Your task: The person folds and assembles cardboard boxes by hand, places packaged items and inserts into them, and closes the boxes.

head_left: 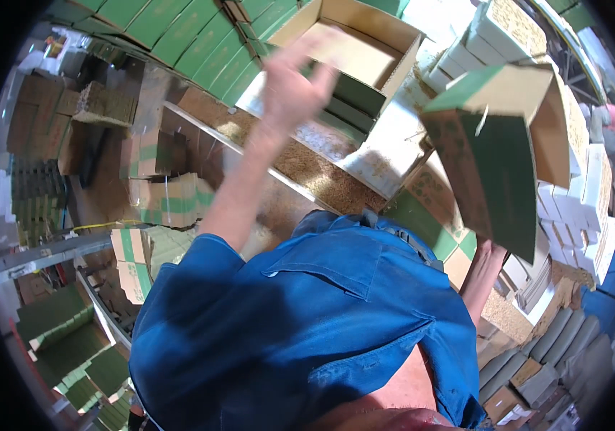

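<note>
My left hand [305,86], blurred, is above the near left side of an open cardboard box [393,73]. Its fingers are apart and hold nothing; whether they touch the box cannot be told. That box is brown inside and dark green outside, on top of similar green trays or boxes [340,121]. To the right, my right hand [489,252] grips the lower edge of another green and brown cardboard box [493,167], raised and tilted, its open side facing away to the right. The box hides most of those fingers. A small pale strip [482,119] is on its green side.
Stacked green boxes [194,46] stand at the upper left. A ledge strewn with wood shavings [307,167] runs before me. White blocks or boxes with shavings [577,199] are piled at right; flattened cartons [173,199] lie at left. Another person [614,121] is at the far right.
</note>
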A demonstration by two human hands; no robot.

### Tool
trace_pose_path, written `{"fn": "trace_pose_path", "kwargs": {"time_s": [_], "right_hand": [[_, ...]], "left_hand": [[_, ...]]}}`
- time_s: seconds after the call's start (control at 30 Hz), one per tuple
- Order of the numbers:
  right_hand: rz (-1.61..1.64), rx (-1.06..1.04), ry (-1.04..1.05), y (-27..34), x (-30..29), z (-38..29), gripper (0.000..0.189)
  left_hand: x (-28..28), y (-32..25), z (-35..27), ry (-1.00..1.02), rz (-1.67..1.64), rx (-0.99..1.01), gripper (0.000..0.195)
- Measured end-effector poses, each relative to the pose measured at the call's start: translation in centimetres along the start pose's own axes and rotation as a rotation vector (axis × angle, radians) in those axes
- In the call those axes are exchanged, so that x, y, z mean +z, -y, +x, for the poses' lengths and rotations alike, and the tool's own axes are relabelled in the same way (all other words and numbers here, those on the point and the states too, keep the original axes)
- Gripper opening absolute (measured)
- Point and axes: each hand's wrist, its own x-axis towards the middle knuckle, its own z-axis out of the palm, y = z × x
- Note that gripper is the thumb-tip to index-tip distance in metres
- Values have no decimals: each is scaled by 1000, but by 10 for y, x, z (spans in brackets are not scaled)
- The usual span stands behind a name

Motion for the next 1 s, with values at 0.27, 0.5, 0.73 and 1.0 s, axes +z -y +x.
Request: {"fn": "trace_pose_path", "kwargs": {"time_s": [0.27,0.5,0.73,1.0], "right_hand": [[96,6,395,-60,112,115,36],[-256,-8,339,-110,234,95,60],[-1363,11,474,-83,254,79,89],[-1100,-40,498,-95,225,111,94]], "left_hand": [[-31,203,48,580,-182,-777,60],[-37,224,19,481,-584,-919,47],[-41,186,21,371,-539,-847,59],[-23,213,64,810,-383,-917,54]]}}
